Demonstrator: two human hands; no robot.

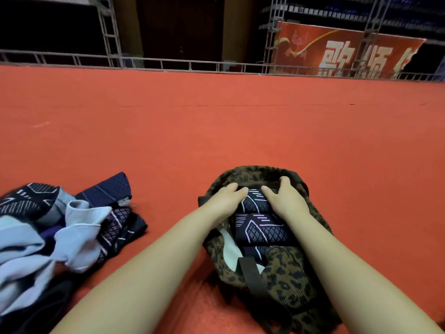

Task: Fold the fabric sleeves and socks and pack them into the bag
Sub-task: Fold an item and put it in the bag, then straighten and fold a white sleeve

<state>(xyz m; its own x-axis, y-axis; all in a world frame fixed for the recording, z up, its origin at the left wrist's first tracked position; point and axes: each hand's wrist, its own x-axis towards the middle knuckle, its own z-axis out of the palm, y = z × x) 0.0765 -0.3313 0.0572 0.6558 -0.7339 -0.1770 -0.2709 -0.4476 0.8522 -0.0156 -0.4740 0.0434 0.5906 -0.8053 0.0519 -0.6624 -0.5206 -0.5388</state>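
Leopard-print bag [286, 280] lies open on the red carpet [216, 131], right in front of the person, in the one head view. Both hands are inside its mouth. The left hand [226, 201] lies on the top folded dark patterned sleeve [255, 201], fingers curved over its far edge. The right hand [286, 198] grips the same sleeve from the other side, thumb on the fabric, fingers curled up at the bag's far rim. A second folded sleeve [262, 229] sits just nearer, touching the first. On the left, well apart, a loose pile of sleeves and pale blue socks [48, 227] lies on the carpet. A red banner [344, 51] hangs behind the railing [168, 62].
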